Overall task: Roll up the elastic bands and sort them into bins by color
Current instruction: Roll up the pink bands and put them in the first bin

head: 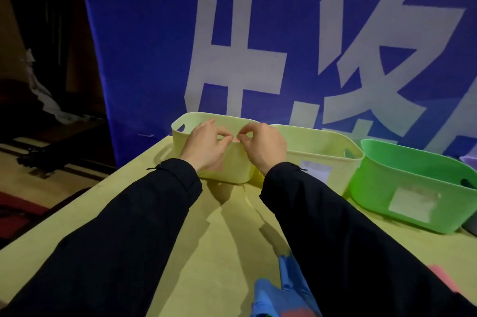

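Both hands pinch a small pink elastic band over the pale yellow bin.

The left hand (206, 147) and right hand (263, 147) meet at the near rim of the far-left pale yellow plastic bin (180, 125), their fingers (227, 135) pinching the pink elastic band (235, 140). A second pale yellow bin (322, 151) touches it; a green plastic bin (413, 187) stands right. The yellow desk (211, 252) lies open between the sleeves; blue bands (273, 291) lie at its near edge.

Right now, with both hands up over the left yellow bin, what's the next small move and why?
Probably let go, so the pink bit drops into the left yellow bin. The left hand and right hand pinch it between their fingertips right above that bin's near rim. It is too small to tell if it is fully rolled, so check that first.
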### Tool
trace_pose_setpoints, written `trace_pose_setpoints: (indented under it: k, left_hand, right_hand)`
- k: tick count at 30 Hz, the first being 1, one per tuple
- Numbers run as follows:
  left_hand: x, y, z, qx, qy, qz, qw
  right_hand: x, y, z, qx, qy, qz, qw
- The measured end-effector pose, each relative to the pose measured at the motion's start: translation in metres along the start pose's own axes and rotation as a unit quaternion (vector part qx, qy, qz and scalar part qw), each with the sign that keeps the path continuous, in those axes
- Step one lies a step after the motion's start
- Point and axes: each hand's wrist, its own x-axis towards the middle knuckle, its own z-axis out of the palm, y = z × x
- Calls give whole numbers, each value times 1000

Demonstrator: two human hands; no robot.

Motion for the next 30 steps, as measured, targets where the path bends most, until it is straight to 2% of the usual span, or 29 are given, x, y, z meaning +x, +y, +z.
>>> trace_pose_setpoints:
  k: [4,7,9,13,16,19,25,30]
  left_hand:
    - [-11,7,-5,-31,72,3,997]
    - [-26,22,-16,-75,86,1,994]
    - [-43,37,-17,-98,58,8,993]
    - [-94,65,-1,-121,-67,14,990]
    - [-125,87,13,-45,-169,9,985]
    - [-145,109,29,25,-269,-9,963]
    - [-154,134,49,56,-305,-39,950]
    - [-156,146,61,83,-280,-45,955]
  right_hand:
    - [-7,-2,-9,16,-5,-13,1000]
    - [-21,-4,-28,41,-17,-26,999]
    - [-38,-2,-45,56,-27,-34,997]
    - [-85,25,-73,73,-76,-1,994]
    - [-126,50,-88,47,-134,26,989]
    - [-156,72,-101,44,-141,44,988]
    - [-178,101,-132,54,-157,69,984]
    - [-191,110,-140,58,-167,75,981]
